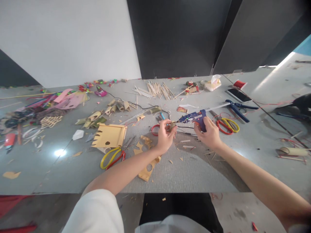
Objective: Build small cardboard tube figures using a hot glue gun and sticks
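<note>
My right hand (208, 133) grips the handle of a blue hot glue gun (191, 117), whose nozzle points left toward my left hand. My left hand (165, 136) pinches a small tan craft piece (172, 125) right at the gun's tip. Both hands hover just above the grey table (184, 174), near its middle. A black cord (136, 105) snakes away across the table to the left; where it ends is not clear.
Yellow-handled scissors (114, 156) and tan cardboard cut-outs (109, 135) lie left of my hands. More scissors (227, 124), blue-handled shears (236, 108) and a phone (239, 95) lie to the right. A pile of wooden sticks (157, 89) sits at the back, coloured scraps (60, 100) far left.
</note>
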Motion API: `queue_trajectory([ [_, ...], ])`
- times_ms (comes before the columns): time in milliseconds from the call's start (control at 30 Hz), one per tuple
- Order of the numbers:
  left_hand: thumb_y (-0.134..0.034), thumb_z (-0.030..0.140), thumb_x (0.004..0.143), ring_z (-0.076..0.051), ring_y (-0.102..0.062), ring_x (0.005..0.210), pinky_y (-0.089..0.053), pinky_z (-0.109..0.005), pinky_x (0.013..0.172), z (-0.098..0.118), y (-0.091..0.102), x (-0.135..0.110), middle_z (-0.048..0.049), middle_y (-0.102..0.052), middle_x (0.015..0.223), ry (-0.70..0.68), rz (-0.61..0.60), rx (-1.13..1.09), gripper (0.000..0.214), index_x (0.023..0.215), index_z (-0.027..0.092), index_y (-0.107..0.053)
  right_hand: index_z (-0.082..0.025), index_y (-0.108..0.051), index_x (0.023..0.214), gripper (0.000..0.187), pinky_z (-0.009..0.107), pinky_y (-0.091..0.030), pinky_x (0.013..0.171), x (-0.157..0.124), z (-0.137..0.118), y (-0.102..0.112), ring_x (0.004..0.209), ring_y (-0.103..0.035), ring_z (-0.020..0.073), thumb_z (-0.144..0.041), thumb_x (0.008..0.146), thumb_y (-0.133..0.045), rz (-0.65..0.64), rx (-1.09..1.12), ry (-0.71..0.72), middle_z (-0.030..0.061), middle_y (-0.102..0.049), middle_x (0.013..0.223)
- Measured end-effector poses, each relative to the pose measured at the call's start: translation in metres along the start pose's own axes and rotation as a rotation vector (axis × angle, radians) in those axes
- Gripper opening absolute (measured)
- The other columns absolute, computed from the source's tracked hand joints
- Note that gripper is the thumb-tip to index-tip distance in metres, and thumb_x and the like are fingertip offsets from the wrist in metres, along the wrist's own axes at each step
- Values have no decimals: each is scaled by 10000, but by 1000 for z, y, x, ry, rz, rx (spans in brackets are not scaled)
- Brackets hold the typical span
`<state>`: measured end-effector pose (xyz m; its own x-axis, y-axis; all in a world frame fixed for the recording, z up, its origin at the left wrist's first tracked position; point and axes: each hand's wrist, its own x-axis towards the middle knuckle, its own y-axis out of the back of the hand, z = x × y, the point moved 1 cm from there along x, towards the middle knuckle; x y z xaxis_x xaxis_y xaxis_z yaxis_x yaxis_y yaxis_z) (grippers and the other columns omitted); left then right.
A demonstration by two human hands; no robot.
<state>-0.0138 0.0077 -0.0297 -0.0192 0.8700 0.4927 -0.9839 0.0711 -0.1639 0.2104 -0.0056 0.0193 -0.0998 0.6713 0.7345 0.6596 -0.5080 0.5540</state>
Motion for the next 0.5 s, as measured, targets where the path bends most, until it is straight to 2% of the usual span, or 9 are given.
queue_trajectory([
  [133,-751,410,1004,-79,-670,706,-511,-145,476,0,0,0,-4,-561,1027,1,0,-6,375,1238,259,-501,-262,-379,853,298,313,-407,651,0,0,0,684,-495,160,-265,1004,-636,-7,-3,-12,-11,-498,789],
  [500,-753,391,1006,-83,-688,720,-525,-146,479,1,0,0,-5,-561,1032,32,-15,-51,368,1236,259,-498,-263,-393,844,279,322,-425,667,0,2,0,697,-511,171,-276,993,-628,-12,-25,-28,0,-515,793],
])
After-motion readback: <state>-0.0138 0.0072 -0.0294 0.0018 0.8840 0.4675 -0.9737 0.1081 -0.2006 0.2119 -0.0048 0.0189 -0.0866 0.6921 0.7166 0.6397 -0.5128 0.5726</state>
